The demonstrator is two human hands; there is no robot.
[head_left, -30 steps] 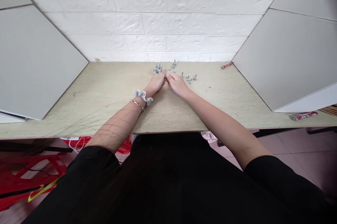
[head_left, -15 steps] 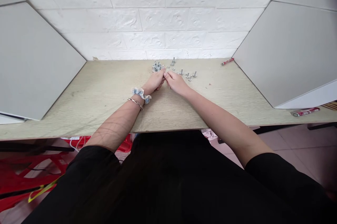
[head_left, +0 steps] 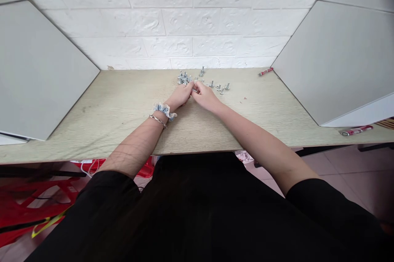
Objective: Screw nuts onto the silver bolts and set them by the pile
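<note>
My left hand (head_left: 182, 94) and my right hand (head_left: 205, 96) meet fingertip to fingertip just above the table. Both are closed, and a small metal bolt (head_left: 195, 90) shows between their fingers; most of it is hidden. Right behind my left hand stands a cluster of silver bolts (head_left: 181, 77), several of them upright on their heads. More bolts (head_left: 219, 87) are scattered to the right of my right hand. A small nut (head_left: 202, 80) lies beyond my knuckles.
A white brick-patterned wall (head_left: 178, 20) backs the wooden table (head_left: 123, 98). Grey panels (head_left: 43, 69) rise at left and right. Two red tube-like objects lie at the right, one by the wall (head_left: 265, 71), one near the front edge (head_left: 357, 131).
My right fingers have shifted around the bolt, lifting and curling a little, and more of the metal shows between the hands. My left hand has barely moved.
</note>
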